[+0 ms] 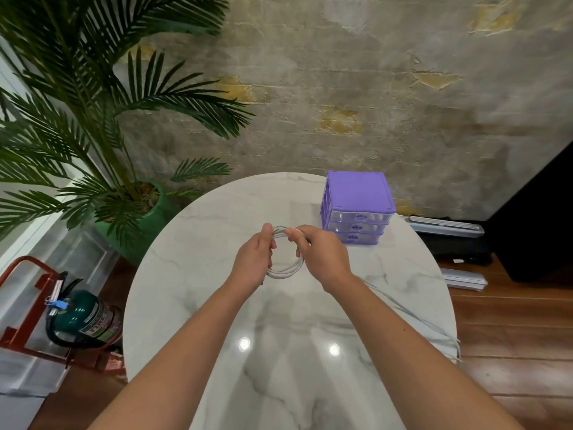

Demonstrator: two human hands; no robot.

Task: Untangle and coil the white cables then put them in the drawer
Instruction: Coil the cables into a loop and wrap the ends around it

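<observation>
Coiled cable (283, 270): a white cable is hanging as a small round loop of several turns above the middle of the desk, held up between both hands.
Left hand (255, 259): its grip is pinching the left side of the coil near the top, thumb in front, fingers curled behind the strands.
Right hand (319, 256): its grip is closing on the upper right of the coil, thumb and fingers wrapped round the turns, seemingly laying the next turn.
Loose cable (412, 315): pale strands are trailing from under the right forearm across the desk to its right edge, where they are drooping over; whether this is the tail of the same cable or a second one cannot be told.
Drawer unit (358, 206): a purple three-drawer box is sitting on the far right part of the desk, near the hands but not touching them; all three clear drawers appear to be closed.
Desk (192, 274): a round marble-patterned top is carrying the drawer unit and the loose strands.
Progress: coiling looks to be well under way but unfinished, judging by the slack lying loose. Nothing is visibly stowed. Finishing the coil, opening a drawer and placing the cables inside are probably all left to do.
Surroundings: a potted palm (93, 125) and a fire extinguisher (83, 318) are standing on the floor to the left.
</observation>
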